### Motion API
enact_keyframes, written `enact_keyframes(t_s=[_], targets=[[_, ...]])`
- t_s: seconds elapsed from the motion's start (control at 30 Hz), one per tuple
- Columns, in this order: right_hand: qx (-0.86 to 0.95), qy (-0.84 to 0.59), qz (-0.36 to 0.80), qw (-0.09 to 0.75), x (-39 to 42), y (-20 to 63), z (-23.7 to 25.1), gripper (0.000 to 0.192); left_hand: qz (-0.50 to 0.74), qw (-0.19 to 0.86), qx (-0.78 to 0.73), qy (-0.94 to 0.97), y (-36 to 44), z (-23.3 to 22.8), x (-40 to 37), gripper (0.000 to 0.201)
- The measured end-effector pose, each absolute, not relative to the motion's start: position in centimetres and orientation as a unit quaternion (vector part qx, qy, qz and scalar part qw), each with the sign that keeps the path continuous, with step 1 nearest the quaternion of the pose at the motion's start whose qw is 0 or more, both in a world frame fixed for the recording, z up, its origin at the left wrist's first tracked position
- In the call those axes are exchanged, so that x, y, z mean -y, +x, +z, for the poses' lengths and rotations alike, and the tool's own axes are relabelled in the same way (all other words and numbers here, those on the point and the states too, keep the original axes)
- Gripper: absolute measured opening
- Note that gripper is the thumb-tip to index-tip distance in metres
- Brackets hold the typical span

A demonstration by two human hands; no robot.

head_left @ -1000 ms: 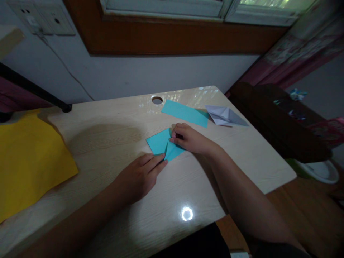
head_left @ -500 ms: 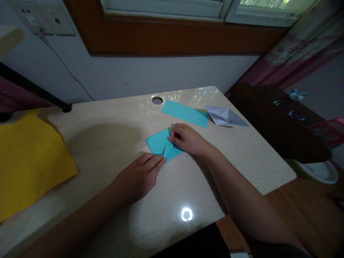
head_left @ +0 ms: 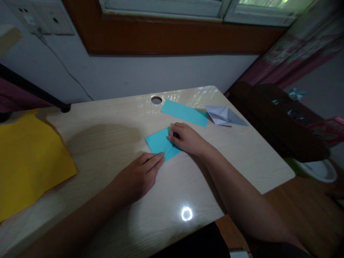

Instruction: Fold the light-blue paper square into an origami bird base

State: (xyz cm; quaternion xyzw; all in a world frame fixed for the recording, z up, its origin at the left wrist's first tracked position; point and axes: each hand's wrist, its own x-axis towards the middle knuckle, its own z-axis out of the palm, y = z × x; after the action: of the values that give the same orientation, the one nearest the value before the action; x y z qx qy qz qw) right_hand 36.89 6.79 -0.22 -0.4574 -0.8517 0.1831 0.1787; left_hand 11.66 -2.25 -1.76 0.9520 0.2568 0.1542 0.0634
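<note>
Folded turquoise paper (head_left: 157,141) lies at mid-frame on my pale wood-grain desk (head_left: 115,116), a crease running down toward its lower edge. My left hand (head_left: 142,173), left of centre, lies low, fingers nearly straight and close together on that lower edge; whether they grip it, I cannot tell. My right hand (head_left: 188,139) is mostly closed, fingers curled, thumb and fingertips on the paper's upper right (whether a fold sits pinched between them, I cannot tell). Above: a turquoise paper strip (head_left: 184,113), its right end beside a folded white paper boat (head_left: 223,115). Far left: a yellow sheet (head_left: 32,165).
</note>
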Motion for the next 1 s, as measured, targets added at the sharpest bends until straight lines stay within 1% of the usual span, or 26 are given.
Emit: enact_keyframes(t_s=[0.1,0.3,0.47,0.6,0.73,0.87,1.0], targets=[[0.850,-0.461,0.182,0.176,-6.8,36.9,-0.2,0.012,0.154,0.063,-0.256,0.952,11.7,-1.7,2.2,0.049],[0.851,-0.458,0.182,0.182,-6.8,36.9,-0.2,0.013,0.186,0.080,-0.242,0.949,11.6,-1.5,1.9,0.044],[0.853,-0.453,0.183,0.184,-6.8,36.9,-0.3,0.014,0.210,0.130,-0.246,0.937,11.0,-1.9,1.4,0.043],[0.854,-0.453,0.180,0.184,-6.8,37.0,-0.3,0.014,0.242,0.164,-0.265,0.919,10.7,-2.5,1.1,0.049],[0.853,-0.454,0.181,0.183,-6.8,36.9,-0.2,0.013,0.244,0.147,-0.270,0.920,10.8,-2.6,1.1,0.053],[0.854,-0.454,0.180,0.179,-6.8,36.9,-0.2,0.014,0.215,0.121,-0.251,0.936,11.0,-2.5,1.2,0.049],[0.855,-0.455,0.176,0.174,-6.8,36.9,-0.2,0.013,0.203,0.098,-0.247,0.942,11.1,-2.4,1.4,0.049]])
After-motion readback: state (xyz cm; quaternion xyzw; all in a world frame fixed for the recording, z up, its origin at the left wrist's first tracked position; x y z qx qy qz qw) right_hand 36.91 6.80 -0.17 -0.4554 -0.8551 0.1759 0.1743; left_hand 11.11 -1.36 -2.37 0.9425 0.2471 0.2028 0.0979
